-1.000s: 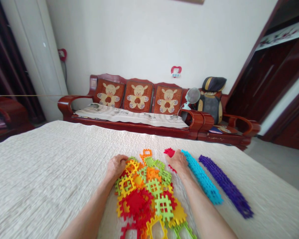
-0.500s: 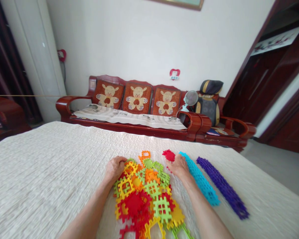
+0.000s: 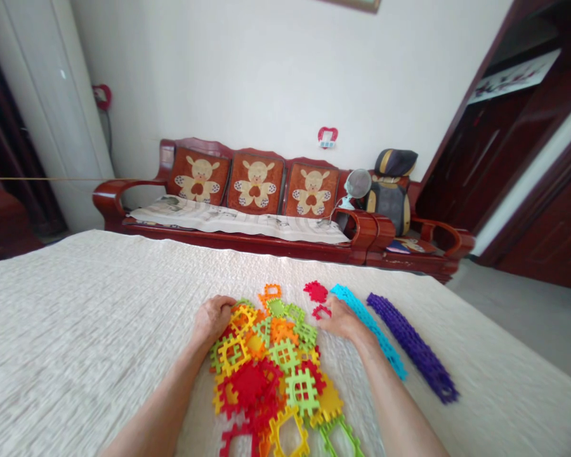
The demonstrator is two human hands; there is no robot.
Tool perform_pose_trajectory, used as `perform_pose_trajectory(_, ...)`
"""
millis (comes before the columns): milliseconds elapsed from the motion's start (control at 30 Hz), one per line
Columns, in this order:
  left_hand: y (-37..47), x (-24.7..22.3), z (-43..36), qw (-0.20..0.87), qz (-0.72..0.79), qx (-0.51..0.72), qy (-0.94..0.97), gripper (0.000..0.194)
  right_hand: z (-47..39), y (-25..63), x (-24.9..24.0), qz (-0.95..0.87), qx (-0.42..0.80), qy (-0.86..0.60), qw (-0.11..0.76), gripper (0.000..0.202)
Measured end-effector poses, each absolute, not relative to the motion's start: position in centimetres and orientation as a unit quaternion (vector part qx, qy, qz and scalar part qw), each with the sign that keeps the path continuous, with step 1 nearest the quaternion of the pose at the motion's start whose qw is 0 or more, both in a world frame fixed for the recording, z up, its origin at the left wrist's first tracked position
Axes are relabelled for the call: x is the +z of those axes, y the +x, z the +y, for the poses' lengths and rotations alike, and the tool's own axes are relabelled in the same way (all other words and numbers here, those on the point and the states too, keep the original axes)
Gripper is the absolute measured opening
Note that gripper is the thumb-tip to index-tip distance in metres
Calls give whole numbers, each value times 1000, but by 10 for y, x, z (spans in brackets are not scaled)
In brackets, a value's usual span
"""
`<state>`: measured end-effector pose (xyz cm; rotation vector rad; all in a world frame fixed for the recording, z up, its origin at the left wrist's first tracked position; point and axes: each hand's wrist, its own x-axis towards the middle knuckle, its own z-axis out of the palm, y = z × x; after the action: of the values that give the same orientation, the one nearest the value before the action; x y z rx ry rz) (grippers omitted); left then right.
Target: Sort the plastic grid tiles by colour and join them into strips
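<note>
A loose pile of flat plastic interlocking pieces in red, yellow, green and orange lies on the pale cloth in front of me. My left hand rests at the pile's far left edge, its fingers curled in beside a green piece; what they hold, if anything, is hidden. To the right of the pile, my right hand has thumb and fingers around a small red open-frame piece lying on the cloth. Just beyond it is a solid red piece.
A light-blue strip of joined pieces runs beside my right hand, with a purple strip farther right. The textured cloth spreads wide to the left. Behind stand a wooden sofa and a small fan.
My right hand has shifted slightly beside the small red frame, which now shows more fully. My left hand stays at the pile's edge. The view has turned a little to the right.
</note>
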<state>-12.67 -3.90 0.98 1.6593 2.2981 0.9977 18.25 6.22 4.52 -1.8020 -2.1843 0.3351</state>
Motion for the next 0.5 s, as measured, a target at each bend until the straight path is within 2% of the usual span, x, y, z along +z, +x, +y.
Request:
perform_pose_trajectory(100,-126,12,-40,69,765,330,548,36,65,182,46,-782,111,-598,136,44)
perform_pose_trajectory(200,-126,12,-40,65,767,329,547,36,68,176,42,-767,92,-609,181,50)
perform_pose_trajectory(333,-127,9,-39,61,765,331,550,36,70,167,32,-735,47,-630,245,46)
perform_pose_trajectory(500,-128,8,-38,61,764,329,552,36,64,161,24,-715,15,-640,281,45)
